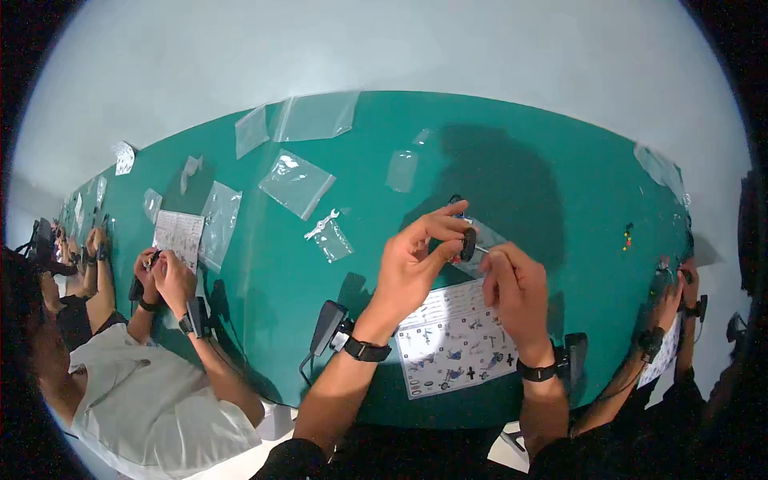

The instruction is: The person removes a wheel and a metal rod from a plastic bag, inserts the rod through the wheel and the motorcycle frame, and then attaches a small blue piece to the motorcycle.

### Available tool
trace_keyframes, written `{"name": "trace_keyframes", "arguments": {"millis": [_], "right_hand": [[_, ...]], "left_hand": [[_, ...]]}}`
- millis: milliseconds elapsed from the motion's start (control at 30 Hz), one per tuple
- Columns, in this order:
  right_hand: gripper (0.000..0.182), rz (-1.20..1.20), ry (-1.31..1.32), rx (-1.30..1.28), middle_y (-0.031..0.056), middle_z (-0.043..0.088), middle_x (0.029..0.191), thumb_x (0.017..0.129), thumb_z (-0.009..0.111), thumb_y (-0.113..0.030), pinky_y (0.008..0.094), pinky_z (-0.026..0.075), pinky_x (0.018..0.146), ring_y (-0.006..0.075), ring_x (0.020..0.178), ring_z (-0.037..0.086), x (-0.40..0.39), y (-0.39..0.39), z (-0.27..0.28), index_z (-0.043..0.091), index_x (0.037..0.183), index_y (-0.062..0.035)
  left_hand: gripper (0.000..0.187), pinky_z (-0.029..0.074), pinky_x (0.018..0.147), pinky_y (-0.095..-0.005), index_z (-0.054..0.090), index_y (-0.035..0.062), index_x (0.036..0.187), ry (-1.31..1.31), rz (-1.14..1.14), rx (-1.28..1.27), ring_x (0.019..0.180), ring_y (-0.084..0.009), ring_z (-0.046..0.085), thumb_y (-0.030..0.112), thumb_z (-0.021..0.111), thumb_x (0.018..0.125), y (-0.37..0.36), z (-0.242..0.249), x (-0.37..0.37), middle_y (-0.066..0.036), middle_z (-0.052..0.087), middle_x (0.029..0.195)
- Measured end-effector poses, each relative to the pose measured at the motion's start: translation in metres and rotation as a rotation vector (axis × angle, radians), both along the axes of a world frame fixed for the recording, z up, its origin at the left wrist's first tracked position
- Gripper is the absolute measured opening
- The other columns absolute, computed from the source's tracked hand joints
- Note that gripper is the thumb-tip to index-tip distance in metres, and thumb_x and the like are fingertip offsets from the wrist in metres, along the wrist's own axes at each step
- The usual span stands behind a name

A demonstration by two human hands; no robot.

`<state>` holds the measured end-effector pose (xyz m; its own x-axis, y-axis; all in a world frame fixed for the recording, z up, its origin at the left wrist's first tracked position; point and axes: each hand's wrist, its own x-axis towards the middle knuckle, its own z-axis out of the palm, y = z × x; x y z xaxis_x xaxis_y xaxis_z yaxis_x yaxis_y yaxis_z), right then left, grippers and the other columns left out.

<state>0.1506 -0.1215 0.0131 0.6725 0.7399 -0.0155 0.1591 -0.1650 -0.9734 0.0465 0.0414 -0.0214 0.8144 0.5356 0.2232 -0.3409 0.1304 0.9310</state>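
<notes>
Fingertips of the left hand (412, 260) pinch a small black wheel (468, 244) above the green table (528, 160); the right hand (516, 288) curls closed around a thin metal pin (482, 250) touching it. Beneath lies an instruction sheet (452, 344), with clear plastic bags (298, 182) farther left.

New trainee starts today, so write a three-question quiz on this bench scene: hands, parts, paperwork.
1. True or false: the left hand pinches a small black wheel-like part between its fingertips.
2. What lies on the green table under the wearer's wrists?
A. a printed instruction sheet
B. a cardboard box
C. a laptop
3. Fill in: the right hand holds a thin ____ rod pointing at the black part.

Key
1. True.
2. A, the instruction sheet.
3. Metal: the rod looks like a slim silver pin, though it is small in the picture.
</notes>
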Motion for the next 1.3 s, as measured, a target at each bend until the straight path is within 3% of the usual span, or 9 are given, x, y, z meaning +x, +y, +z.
{"name": "trace_keyframes", "arguments": {"millis": [267,367,633,767,867,967,1100,1133,1300], "right_hand": [[0.031,0.196,1.168,0.293,-0.0072,0.044,0.057,0.117,0.054,-0.027,0.0247,0.026,0.048,0.0036,0.050,0.036,0.014,-0.016,-0.006,0.065,0.095,-0.0080],[0.031,0.226,0.736,0.275,-0.0074,0.045,0.059,0.118,0.052,-0.027,0.0239,0.026,0.049,0.0034,0.051,0.036,0.003,-0.015,-0.002,0.065,0.097,-0.0081],[0.031,0.269,0.312,-0.033,-0.0022,0.054,0.060,0.118,0.051,-0.024,0.0281,0.035,0.050,0.0065,0.052,0.047,-0.040,-0.080,0.054,0.067,0.100,-0.0045],[0.029,0.261,0.189,-0.107,0.0022,0.060,0.061,0.116,0.052,-0.020,0.0293,0.041,0.052,0.0090,0.052,0.054,-0.071,-0.119,0.068,0.069,0.100,-0.0031],[0.028,0.235,0.175,-0.136,0.0039,0.062,0.062,0.115,0.052,-0.019,0.0302,0.045,0.053,0.0107,0.053,0.058,-0.108,-0.139,0.067,0.070,0.100,-0.0024],[0.027,0.223,0.161,-0.149,0.0049,0.063,0.063,0.114,0.053,-0.018,0.0315,0.048,0.055,0.0122,0.055,0.060,-0.140,-0.149,0.072,0.070,0.101,-0.0019],[0.026,0.197,0.172,-0.079,0.0052,0.063,0.064,0.113,0.054,-0.011,0.0281,0.044,0.053,0.0094,0.055,0.057,-0.178,-0.170,0.059,0.068,0.094,0.0016],[0.026,0.220,0.192,-0.077,0.0053,0.063,0.065,0.113,0.054,-0.011,0.0282,0.044,0.054,0.0096,0.055,0.057,-0.186,-0.176,0.057,0.068,0.095,0.0016],[0.024,0.263,0.245,-0.110,0.0055,0.062,0.066,0.113,0.055,-0.013,0.0304,0.046,0.055,0.0114,0.057,0.059,-0.204,-0.191,0.038,0.068,0.098,0.0000]], "left_hand": [[0.010,0.048,0.117,-0.0478,0.069,0.0034,0.103,-0.011,-0.005,0.083,0.157,-0.0404,0.045,-0.006,0.071,0.100,-0.006,0.008,0.000,-0.020,0.076,0.130],[0.014,0.046,0.117,-0.0477,0.071,0.0038,0.103,0.019,0.076,0.331,0.152,-0.0396,0.050,-0.007,0.074,0.095,-0.005,0.016,-0.003,-0.017,0.076,0.129],[0.024,0.050,0.092,-0.0406,0.072,0.0047,0.106,0.131,0.114,0.770,0.102,-0.0313,0.064,-0.002,0.083,0.085,-0.054,0.081,-0.075,-0.012,0.071,0.107],[0.022,0.051,0.079,-0.0325,0.071,0.0025,0.108,0.624,-0.141,0.263,0.099,-0.0187,0.066,-0.002,0.082,0.089,-0.109,0.115,-0.131,-0.009,0.071,0.103],[0.030,0.052,0.083,-0.0349,0.066,0.0007,0.119,0.569,-0.027,0.311,0.092,-0.0200,0.067,0.003,0.083,0.094,-0.141,0.102,-0.165,-0.008,0.072,0.105],[0.043,0.052,0.097,-0.0330,0.059,0.0002,0.130,0.395,0.036,0.035,0.104,-0.0169,0.067,0.004,0.083,0.095,-0.176,0.074,-0.191,-0.010,0.071,0.117],[0.021,0.046,0.111,-0.0347,0.054,0.0004,0.132,0.310,-0.161,-0.243,0.120,-0.0176,0.064,0.015,0.053,0.117,-0.183,0.058,-0.233,-0.012,0.066,0.130],[0.025,0.051,0.105,-0.0378,0.053,0.0021,0.134,0.350,-0.239,-0.292,0.114,-0.0204,0.067,0.018,0.039,0.121,-0.185,0.066,-0.239,-0.013,0.066,0.126],[0.029,0.055,0.091,-0.0392,0.051,0.0031,0.136,0.343,-0.367,-0.637,0.100,-0.0236,0.069,0.026,0.046,0.119,-0.193,0.051,-0.254,-0.015,0.067,0.118]]}}
